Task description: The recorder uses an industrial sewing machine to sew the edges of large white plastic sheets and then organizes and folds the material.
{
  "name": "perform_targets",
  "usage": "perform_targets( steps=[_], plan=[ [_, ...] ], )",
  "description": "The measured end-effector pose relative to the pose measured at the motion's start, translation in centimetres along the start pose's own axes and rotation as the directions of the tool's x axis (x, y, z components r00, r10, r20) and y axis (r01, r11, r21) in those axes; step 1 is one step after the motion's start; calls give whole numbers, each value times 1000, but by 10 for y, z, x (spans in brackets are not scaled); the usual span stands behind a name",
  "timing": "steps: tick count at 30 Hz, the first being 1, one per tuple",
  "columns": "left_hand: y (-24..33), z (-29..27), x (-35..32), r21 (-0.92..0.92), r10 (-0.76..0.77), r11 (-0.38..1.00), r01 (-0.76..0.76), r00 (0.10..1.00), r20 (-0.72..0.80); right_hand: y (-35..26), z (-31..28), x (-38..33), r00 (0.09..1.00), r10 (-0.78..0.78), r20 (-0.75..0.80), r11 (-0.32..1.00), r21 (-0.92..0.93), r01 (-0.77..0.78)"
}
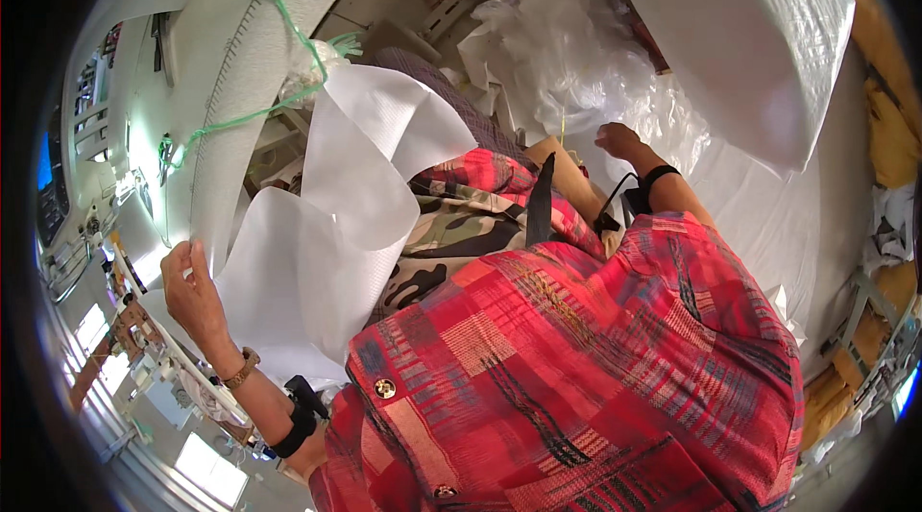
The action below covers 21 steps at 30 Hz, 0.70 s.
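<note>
My left hand [195, 296] is at the left, beside the pale machine table's edge, thumb and fingers pressed together. Whatever they pinch is too small to make out. Close to it hangs a white woven sheet [317, 243], folded and curling down over my lap. A green cord [279, 8] runs slackly across the pale tabletop [216, 60] toward a lit sewing machine head [165, 152]. My right hand [622, 141] is curled closed near a heap of clear plastic [576, 51]. Its grip is hidden from this side.
A large white sheet stack [740, 41] juts in at the upper right. More white sheeting [759, 224] spreads at the right. Yellow-brown material [888, 128] lines the right rim. Other work tables and machines [144, 349] stand to the left.
</note>
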<state>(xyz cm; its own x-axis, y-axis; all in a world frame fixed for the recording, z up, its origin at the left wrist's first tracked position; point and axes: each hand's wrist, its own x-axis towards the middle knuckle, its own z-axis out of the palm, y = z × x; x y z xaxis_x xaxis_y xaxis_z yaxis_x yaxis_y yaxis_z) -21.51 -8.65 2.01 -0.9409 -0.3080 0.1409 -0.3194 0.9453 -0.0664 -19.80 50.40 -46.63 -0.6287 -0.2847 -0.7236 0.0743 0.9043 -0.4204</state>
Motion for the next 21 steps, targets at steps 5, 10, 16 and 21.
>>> perform_targets(
  steps=[5, 10, 16, 21],
  plan=[
    [-32, -8, 2, -139, -13, 990, 20, 998, 56, 3, 29, -37, 963, 270, -24, 963, 10, -269],
    [-63, -11, -3, -36, -69, 997, 69, 997, -23, -1, 46, -53, 892, 450, -53, 891, 96, -444],
    [-84, -9, -7, 74, -123, 989, 128, 991, -58, 14, 64, -53, 881, 464, -90, 886, 70, -459],
    [-109, -25, -8, 108, -142, 983, 148, 988, -57, 20, 84, -55, 836, 549, -2, 829, 127, -544]
  ],
)
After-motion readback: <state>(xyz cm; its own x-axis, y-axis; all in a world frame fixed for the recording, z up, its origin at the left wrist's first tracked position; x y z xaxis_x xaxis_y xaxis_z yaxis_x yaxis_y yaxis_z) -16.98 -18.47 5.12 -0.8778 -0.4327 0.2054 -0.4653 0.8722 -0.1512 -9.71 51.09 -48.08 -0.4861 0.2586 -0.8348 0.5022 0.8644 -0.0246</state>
